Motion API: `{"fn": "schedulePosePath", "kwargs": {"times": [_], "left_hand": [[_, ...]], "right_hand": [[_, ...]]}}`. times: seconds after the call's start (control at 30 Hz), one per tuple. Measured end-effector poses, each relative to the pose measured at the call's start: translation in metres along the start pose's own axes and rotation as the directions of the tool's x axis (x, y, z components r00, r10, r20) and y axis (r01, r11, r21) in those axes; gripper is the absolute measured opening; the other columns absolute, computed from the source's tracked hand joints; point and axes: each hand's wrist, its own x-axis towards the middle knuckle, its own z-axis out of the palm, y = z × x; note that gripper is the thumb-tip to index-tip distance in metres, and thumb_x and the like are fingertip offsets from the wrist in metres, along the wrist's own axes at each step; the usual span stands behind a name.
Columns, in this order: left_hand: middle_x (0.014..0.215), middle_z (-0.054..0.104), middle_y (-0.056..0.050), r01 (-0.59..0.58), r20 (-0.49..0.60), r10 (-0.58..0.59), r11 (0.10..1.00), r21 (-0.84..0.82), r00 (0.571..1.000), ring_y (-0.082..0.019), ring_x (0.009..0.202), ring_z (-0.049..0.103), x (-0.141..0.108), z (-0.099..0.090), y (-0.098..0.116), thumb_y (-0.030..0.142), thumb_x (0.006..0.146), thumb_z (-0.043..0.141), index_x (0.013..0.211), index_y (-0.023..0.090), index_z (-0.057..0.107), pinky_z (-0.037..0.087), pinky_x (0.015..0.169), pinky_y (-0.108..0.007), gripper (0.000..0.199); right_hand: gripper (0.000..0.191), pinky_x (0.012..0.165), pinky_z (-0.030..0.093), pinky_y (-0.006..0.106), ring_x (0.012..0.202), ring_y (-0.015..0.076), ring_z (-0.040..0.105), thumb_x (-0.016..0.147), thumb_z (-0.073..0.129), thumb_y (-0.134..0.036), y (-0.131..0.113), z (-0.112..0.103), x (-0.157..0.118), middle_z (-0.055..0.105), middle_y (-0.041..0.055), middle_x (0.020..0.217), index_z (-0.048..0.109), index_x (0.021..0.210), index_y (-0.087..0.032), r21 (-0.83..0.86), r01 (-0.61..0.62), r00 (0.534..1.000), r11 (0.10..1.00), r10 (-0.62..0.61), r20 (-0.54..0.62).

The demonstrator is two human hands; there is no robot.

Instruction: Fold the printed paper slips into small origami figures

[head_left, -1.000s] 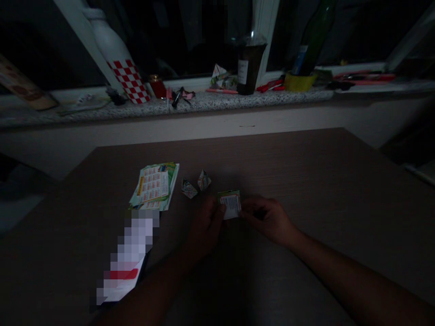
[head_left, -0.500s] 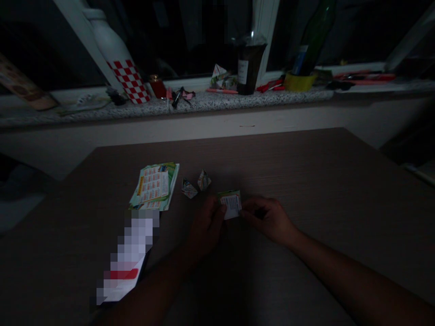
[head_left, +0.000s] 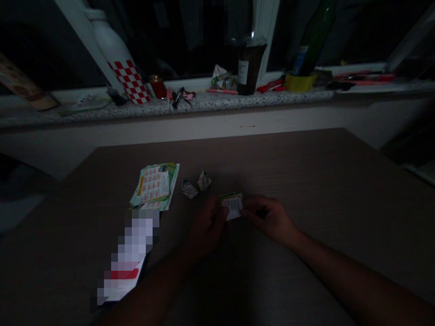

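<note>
A small folded piece of printed paper (head_left: pixel 234 206), white with a green upper edge, is held between my two hands just above the table. My left hand (head_left: pixel 208 222) pinches its left side, thumb in front. The fingertips of my right hand (head_left: pixel 267 213) close on its right edge. Two small folded paper pieces (head_left: pixel 189 188) lie just beyond my left hand. Farther left rests a stack of green and white printed sheets (head_left: pixel 154 185). The dim light hides the detail of the fingers.
A bright-screened phone-like object (head_left: pixel 131 258), partly blurred out, lies by my left forearm on the brown table (head_left: pixel 288 158). Along the granite sill (head_left: pixel 204 102) stand a red-checked white bottle (head_left: pixel 125 68), a dark plastic cup (head_left: pixel 247 68), a yellow tape roll (head_left: pixel 299 82) and a green bottle (head_left: pixel 314 38).
The folded paper has shifted slightly right and tilted, with both hands still on it. The stack and the two folded pieces have not moved.
</note>
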Motion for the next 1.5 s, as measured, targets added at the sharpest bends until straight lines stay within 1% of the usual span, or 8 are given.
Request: {"fn": "schedulePosePath", "kwargs": {"times": [0.27, 0.43, 0.57, 0.9, 1.1, 1.17, 1.3, 1.5], "left_hand": [[0.064, 0.057, 0.002, -0.007, 0.017, 0.006, 0.997, 0.071, 1.0, -0.01, 0.05, 0.05, 0.0003, -0.0016, 0.0043, 0.039, 0.09, 0.047, 0.105, 0.017, 0.053, 0.039, 0.049, -0.02, 0.027], [0.068, 0.059, 0.001, -0.029, 0.036, 0.024, 0.991, 0.133, 0.999, -0.012, 0.055, 0.054, 0.0004, -0.0018, 0.0051, 0.037, 0.089, 0.048, 0.103, 0.017, 0.057, 0.04, 0.051, -0.021, 0.027], [0.058, 0.054, 0.003, -0.075, 0.023, 0.071, 0.952, 0.297, 0.997, -0.012, 0.053, 0.05, 0.0009, -0.0032, 0.0041, 0.036, 0.089, 0.048, 0.082, 0.016, 0.06, 0.036, 0.05, -0.021, 0.025], [0.076, 0.064, 0.0, -0.104, -0.034, 0.125, 0.926, 0.364, 0.992, -0.015, 0.069, 0.058, 0.0027, -0.0028, 0.003, 0.033, 0.091, 0.045, 0.09, 0.017, 0.063, 0.042, 0.061, -0.023, 0.024], [0.08, 0.065, -0.001, -0.131, -0.032, 0.157, 0.904, 0.408, 0.987, -0.015, 0.07, 0.061, 0.0026, -0.0026, 0.0003, 0.034, 0.093, 0.043, 0.095, 0.018, 0.061, 0.045, 0.061, -0.025, 0.024], [0.091, 0.065, -0.004, -0.19, -0.06, 0.246, 0.863, 0.468, 0.967, -0.018, 0.081, 0.062, 0.0024, -0.0013, -0.0002, 0.032, 0.09, 0.048, 0.105, 0.018, 0.057, 0.048, 0.069, -0.028, 0.022], [0.111, 0.055, -0.008, -0.376, -0.035, 0.494, 0.704, 0.603, 0.869, -0.021, 0.104, 0.054, 0.0012, 0.001, -0.0005, 0.025, 0.083, 0.06, 0.117, 0.021, 0.052, 0.047, 0.087, -0.036, 0.035], [0.113, 0.05, -0.007, -0.451, 0.026, 0.575, 0.611, 0.65, 0.818, -0.019, 0.103, 0.053, 0.0004, 0.0011, -0.0017, 0.017, 0.083, 0.06, 0.093, 0.02, 0.061, 0.048, 0.087, -0.035, 0.011]], "right_hand": [[0.016, 0.056, 0.048, 0.024, 0.062, 0.0134, 0.06, 0.079, 0.063, -0.024, 0.001, 0.0023, -0.0002, 0.065, 0.0013, 0.071, 0.063, 0.094, -0.018, 0.098, -0.018, 1.0, 0.995, 0.019, -0.011], [0.048, 0.056, 0.045, 0.023, 0.061, 0.0109, 0.053, 0.081, 0.062, -0.021, 0.006, 0.0011, -0.0017, 0.059, -0.0007, 0.077, 0.048, 0.126, -0.024, 0.154, 0.064, 0.996, 0.986, -0.055, -0.065], [0.031, 0.053, 0.044, 0.023, 0.057, 0.011, 0.051, 0.08, 0.063, -0.022, 0.0085, 0.0, -0.0019, 0.057, -0.0003, 0.071, 0.061, 0.111, -0.022, 0.066, 0.094, 0.99, 0.993, -0.086, -0.11], [0.013, 0.045, 0.04, 0.022, 0.049, 0.0105, 0.049, 0.076, 0.067, -0.023, 0.0064, -0.0012, 0.0002, 0.056, -0.0017, 0.057, 0.069, 0.088, -0.019, -0.032, 0.095, 0.978, 0.995, -0.099, -0.185], [0.009, 0.044, 0.038, 0.02, 0.047, 0.0096, 0.049, 0.073, 0.069, -0.023, 0.0043, -0.0025, 0.0011, 0.055, -0.0026, 0.054, 0.069, 0.079, -0.017, -0.074, 0.059, 0.992, 0.996, -0.067, -0.107], [0.007, 0.045, 0.04, 0.02, 0.048, 0.0104, 0.051, 0.072, 0.069, -0.022, 0.0018, -0.0025, 0.0009, 0.057, -0.0018, 0.055, 0.069, 0.077, -0.017, -0.1, 0.06, 0.992, 0.993, -0.071, -0.106], [0.005, 0.048, 0.042, 0.022, 0.052, 0.012, 0.054, 0.072, 0.067, -0.019, -0.0005, -0.0027, 0.0004, 0.063, 0.0004, 0.059, 0.071, 0.075, -0.018, -0.13, 0.085, 0.986, 0.988, -0.102, -0.135], [0.007, 0.05, 0.044, 0.023, 0.054, 0.0133, 0.056, 0.073, 0.067, -0.018, 0.0059, -0.0023, 0.0013, 0.064, 0.0008, 0.061, 0.072, 0.078, -0.019, -0.12, 0.1, 0.984, 0.988, -0.116, -0.139]]}}
